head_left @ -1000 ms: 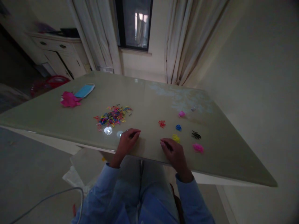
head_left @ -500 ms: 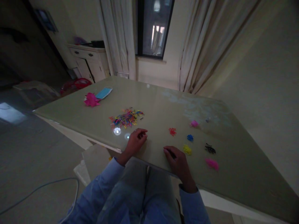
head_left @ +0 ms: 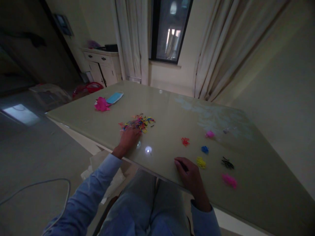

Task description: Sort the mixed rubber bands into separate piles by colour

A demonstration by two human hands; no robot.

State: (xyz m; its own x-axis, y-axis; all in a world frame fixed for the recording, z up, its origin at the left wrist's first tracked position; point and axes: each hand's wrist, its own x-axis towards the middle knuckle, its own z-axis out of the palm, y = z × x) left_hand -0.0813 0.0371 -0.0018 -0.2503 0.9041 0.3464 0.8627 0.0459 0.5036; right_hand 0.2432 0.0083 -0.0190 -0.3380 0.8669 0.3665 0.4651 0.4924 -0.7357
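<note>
Along the left edge of the desk [head_left: 169, 118], whose smooth top throws back light, we see a crumpled magenta thing [head_left: 102, 104], folded into uneven peaks, just beside a flat, pale-blue face mask [head_left: 115, 97]. Our left hand [head_left: 129, 139] reaches in from the near edge, fingers lowered onto a loose mixed heap [head_left: 141, 122] of thin little multicoloured strips; its fingertips are hidden, so we cannot tell whether they pinch any. Right of the heap lies a spiky red cluster [head_left: 185, 141]. Our right hand [head_left: 190, 173] rests at the near edge, fingers curled, thumb close to the forefinger; we cannot tell if anything sits between. Beside it is a tangled yellow cluster [head_left: 201, 163], then a compact blue one [head_left: 204, 149] and a rounded pink clump [head_left: 210, 134] farther in. Toward the right edge come a small clear scrap [head_left: 225, 130], stick-like black pieces [head_left: 227, 163] and a fuzzy-looking, elongated hot-pink bundle [head_left: 229, 180].
</note>
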